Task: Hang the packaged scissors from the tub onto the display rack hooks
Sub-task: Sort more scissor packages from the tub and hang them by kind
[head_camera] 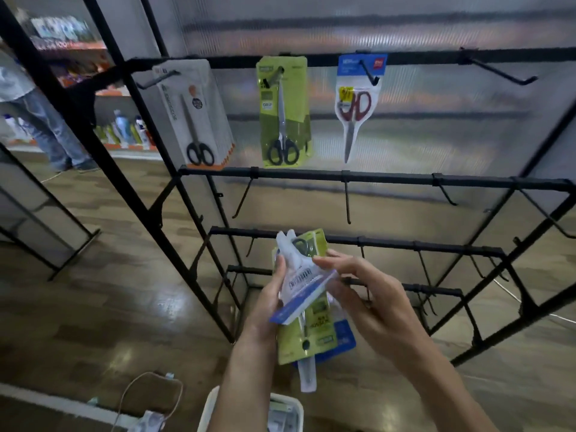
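Left hand: left hand [270,302] is raised in front of the rack, fingers curled round the left edge of a fanned stack of packaged scissors [307,302], thumb side toward the camera.
Right hand: right hand [363,302] meets the same stack from the right, fingertips [324,262] on the top pack; whether it pinches that pack or only touches it I cannot tell.
Held stack: top pack is a white card with a barcode and a blue edge, tilted; below it a lime-green card pack with black-handled scissors; behind that a blue-backed pack and a clear blister tip pointing down.
White plastic tub: tub [209,410] sits at the bottom edge, directly below the forearms, with more packs visible inside, too blurred to count.
Black metal display rack: rack [374,177] stands behind the hands, with stepped rails carrying hooks.
Top rail, left hook: white card pack with black-handled scissors [194,115] hangs here.
Top rail, middle hook: lime-green card pack with black-handled scissors [284,112] hangs just beside it.
Top rail, next hook: blue-topped clear pack with red-handled scissors [357,101] hangs here.
Top rail, right hook: bare black hook [498,70] juts out.
Floor: glossy wood-pattern floor [109,307] with a white cable [149,388] at lower left.
Background: person in jeans [51,129] stands at far left near stocked shelves.
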`<state>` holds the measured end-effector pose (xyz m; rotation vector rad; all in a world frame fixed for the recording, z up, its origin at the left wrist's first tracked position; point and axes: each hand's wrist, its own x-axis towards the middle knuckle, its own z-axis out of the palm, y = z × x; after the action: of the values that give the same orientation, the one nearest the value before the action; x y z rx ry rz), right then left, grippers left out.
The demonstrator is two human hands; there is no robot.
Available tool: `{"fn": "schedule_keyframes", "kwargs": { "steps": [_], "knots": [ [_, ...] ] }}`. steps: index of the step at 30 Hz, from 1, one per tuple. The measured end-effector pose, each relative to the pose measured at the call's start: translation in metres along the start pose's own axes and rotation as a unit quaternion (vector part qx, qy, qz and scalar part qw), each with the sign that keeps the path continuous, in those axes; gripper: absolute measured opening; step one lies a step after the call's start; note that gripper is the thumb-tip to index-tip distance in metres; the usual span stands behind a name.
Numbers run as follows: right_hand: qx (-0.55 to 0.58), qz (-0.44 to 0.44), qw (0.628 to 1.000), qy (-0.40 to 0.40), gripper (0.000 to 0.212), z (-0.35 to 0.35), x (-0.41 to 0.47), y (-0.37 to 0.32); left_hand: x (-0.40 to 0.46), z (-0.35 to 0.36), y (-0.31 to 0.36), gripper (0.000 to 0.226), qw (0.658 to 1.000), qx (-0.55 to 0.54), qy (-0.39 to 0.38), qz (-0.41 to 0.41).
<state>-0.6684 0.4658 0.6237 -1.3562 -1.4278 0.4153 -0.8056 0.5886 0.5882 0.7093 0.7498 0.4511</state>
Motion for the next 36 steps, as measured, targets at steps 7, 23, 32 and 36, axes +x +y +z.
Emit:
{"fn": "schedule_keyframes", "kwargs": {
  "steps": [7,23,32,36],
  "knots": [
    [0.098,-0.059,0.982,0.149,0.009,-0.026,0.051,-0.018,0.020,0.010,-0.038,0.078,0.994,-0.002,0.100,-0.042],
    [0.227,0.094,0.939,0.239,0.015,-0.070,0.107,0.012,0.053,0.054,-0.024,0.053,0.994,-0.004,0.108,-0.030],
    [0.226,0.104,0.939,0.238,0.013,-0.076,0.121,-0.001,0.065,0.058,-0.004,0.068,0.993,0.048,0.099,-0.038],
    [0.221,0.081,0.937,0.258,0.015,-0.081,0.136,-0.015,0.074,0.058,0.011,0.074,0.992,0.062,0.104,-0.023]
  ]
}}
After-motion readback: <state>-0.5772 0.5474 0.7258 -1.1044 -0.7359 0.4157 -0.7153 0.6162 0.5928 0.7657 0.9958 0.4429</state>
